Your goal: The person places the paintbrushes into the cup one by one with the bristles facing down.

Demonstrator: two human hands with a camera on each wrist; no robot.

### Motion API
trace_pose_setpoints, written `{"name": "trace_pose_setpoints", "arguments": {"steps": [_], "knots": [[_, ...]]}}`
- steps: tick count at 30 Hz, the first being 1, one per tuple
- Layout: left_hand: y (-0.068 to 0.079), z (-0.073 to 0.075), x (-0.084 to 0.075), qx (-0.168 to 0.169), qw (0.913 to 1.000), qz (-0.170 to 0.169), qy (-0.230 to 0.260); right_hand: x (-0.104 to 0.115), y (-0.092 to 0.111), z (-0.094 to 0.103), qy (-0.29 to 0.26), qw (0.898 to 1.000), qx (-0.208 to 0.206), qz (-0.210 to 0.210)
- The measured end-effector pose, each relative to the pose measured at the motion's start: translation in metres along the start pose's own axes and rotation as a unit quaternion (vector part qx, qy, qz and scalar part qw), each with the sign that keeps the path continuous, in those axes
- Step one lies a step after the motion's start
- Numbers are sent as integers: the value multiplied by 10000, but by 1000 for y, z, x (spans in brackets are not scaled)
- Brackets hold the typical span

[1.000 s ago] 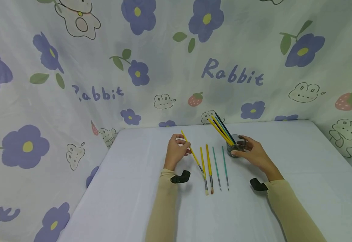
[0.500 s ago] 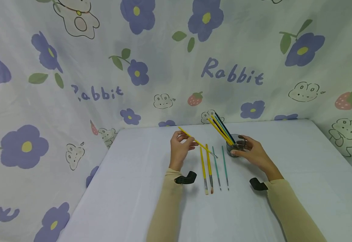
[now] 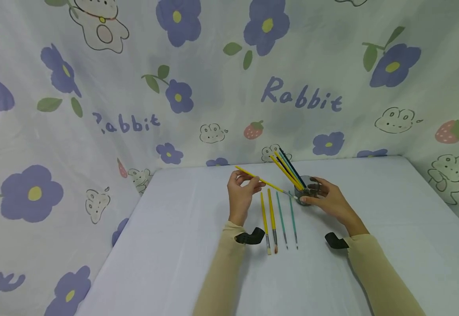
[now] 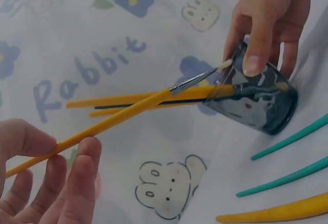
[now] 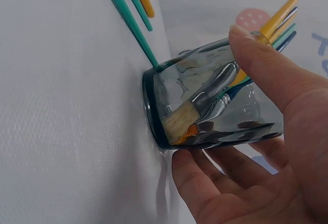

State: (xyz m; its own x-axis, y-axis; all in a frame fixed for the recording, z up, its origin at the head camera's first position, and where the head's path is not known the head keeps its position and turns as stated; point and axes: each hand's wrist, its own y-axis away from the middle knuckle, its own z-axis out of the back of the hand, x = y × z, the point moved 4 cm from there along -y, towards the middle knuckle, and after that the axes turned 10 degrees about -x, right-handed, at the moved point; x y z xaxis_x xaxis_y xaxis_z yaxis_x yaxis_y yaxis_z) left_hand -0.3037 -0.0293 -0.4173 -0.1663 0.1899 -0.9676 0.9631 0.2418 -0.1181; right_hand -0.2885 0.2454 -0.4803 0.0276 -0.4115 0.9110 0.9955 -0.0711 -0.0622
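The left hand pinched 1 yellow brush, bristles near the glass at that hand's 3 o'clock, which the right hand gripped; lifting the brush handle-up over the steadied glass seemed best.

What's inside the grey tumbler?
Paintbrushes lean inside the grey tumbler, bristles down, handles yellow, teal and dark. The right hand and overlap hide some parts; exact count unclear.

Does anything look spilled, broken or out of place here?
Nothing looks spilled or broken. Slightly odd, perhaps: the brushes in the glass lean to one side, bristles down, which might bend the bristles. The four loose brushes lie in a tidy row.
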Motion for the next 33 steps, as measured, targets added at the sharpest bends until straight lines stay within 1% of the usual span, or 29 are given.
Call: {"name": "trace_pose_setpoints", "arguments": {"steps": [3, 8, 15, 22, 33], "knots": [[-1, -5, -2, -46, 9999, -70, 119, -1, 0, 0, 24, 10000, 5, -10], [-5, -15, -7, 45, 9996, -230, 125, -1, 0, 0, 110, 9999, -33, -98], [-6, -29, -5, 93, 9999, -128, 42, -2, 1, -1, 127, 9999, -18, -81], [-5, -43, -3, 259, 9991, -159, -287, -1, 0, -1, 70, 9999, -60, -63], [-1, -58, 2, 449, 9955, -320, -766, -2, 0, -2, 46, 9999, -74, -96]]}}
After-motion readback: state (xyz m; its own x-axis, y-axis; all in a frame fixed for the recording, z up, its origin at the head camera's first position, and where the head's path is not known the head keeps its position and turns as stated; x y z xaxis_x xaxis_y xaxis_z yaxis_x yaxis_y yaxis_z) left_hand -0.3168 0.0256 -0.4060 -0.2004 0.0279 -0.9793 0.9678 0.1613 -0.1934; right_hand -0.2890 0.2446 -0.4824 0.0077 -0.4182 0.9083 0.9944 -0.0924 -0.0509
